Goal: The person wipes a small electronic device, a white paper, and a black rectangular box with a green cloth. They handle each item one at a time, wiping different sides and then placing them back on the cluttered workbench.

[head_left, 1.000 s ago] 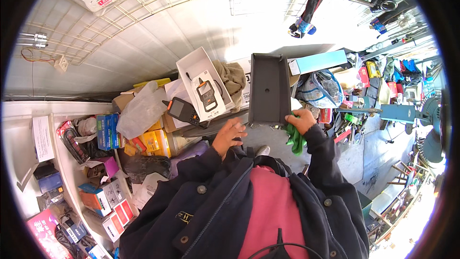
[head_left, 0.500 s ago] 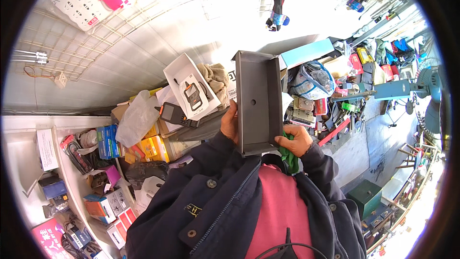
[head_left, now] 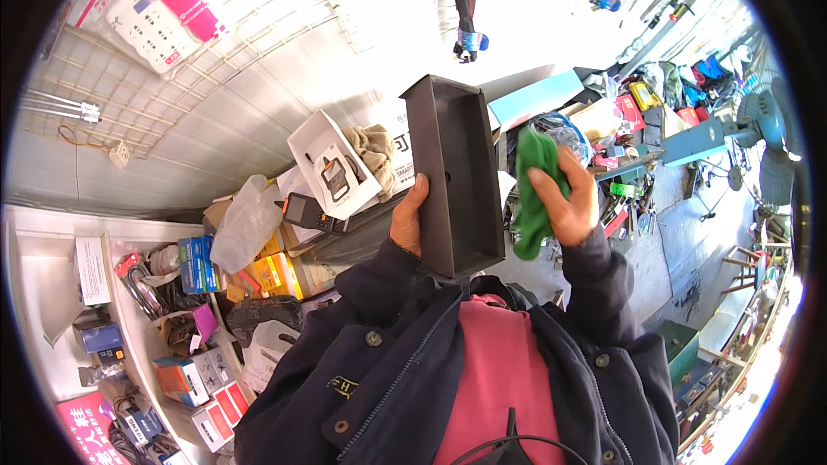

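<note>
A long, dark grey open box (head_left: 469, 181) is held up in front of my chest, its hollow side tilted toward the right. My left hand (head_left: 409, 217) grips its left wall, the thumb lying along the outside and the other fingers hidden behind. Just off the box's right side, my right hand (head_left: 570, 198) is closed round a bunched green cloth (head_left: 536, 194), which looks slightly blurred. Left of the box lies a white open carton (head_left: 334, 165) with a picture of a handheld device on it. Beside that carton rests a black and orange handheld device (head_left: 312, 213) with a screen.
White shelving (head_left: 108, 250) with small boxes stands at the left. A light blue box (head_left: 538, 96) and a clear bag (head_left: 564, 138) lie beyond my right hand. Farther right are a teal fan (head_left: 762, 133) and a dark green metal box (head_left: 680, 344). A wire grid (head_left: 258, 26) covers the wall.
My right hand has come off the box's right edge and moved up and right, raising the green cloth. The box has turned so its left outer wall shows more.
</note>
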### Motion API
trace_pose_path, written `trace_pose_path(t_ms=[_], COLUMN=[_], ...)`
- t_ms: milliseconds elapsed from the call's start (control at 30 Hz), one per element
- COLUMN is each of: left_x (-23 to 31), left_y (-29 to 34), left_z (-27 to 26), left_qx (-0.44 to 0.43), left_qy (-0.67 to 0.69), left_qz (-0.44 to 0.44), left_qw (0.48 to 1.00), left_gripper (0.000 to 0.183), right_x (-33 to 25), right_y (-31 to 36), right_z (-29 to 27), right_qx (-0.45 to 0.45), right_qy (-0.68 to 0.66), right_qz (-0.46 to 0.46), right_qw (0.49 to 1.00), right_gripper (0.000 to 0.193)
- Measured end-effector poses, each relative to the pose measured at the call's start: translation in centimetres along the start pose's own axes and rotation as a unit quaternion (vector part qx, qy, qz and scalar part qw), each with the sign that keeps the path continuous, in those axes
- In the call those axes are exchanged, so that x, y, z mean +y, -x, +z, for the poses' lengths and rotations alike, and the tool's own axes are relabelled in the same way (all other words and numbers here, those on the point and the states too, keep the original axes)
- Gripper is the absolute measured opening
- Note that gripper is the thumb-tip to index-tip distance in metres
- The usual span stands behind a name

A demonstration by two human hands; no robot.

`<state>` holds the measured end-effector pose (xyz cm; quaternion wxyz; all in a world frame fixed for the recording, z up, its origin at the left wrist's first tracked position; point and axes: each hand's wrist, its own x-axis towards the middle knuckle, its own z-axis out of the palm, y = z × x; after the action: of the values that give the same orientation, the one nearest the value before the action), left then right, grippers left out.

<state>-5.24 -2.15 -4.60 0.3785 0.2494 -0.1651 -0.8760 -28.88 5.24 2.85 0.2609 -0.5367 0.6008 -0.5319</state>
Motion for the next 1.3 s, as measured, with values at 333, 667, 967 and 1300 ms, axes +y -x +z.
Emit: trace_pose_path(t_ms=[333, 667, 967, 1300], left_x=[-1.6, -3.4, -3.2, -3.1], left_y=[1.8, 2.5, 2.6, 2.7], left_z=[3.1, 3.8, 4.0, 4.3], left_qx=[0.019, -0.022, -0.023, -0.026], left_qy=[0.009, -0.035, -0.056, -0.049], left_qz=[-0.001, -0.083, -0.044, -0.034], left_qw=[1.0, 0.996, 0.997, 0.998], left_gripper=[0.043, 0.043, 0.045, 0.051], right_x=[-2.1, 0.2, -1.8, -0.1], right_y=[0.7, -2.7, 1.8, -2.1], right_z=[1.5, -0.2, -1.3, -3.0], right_qx=[-0.17, -0.091, -0.218, -0.066], right_qy=[0.36, 0.393, 0.345, 0.29], right_qz=[-0.066, -0.095, -0.075, -0.075], right_qw=[0.915, 0.91, 0.91, 0.952], right_gripper=[0.023, 0.024, 0.027, 0.029])
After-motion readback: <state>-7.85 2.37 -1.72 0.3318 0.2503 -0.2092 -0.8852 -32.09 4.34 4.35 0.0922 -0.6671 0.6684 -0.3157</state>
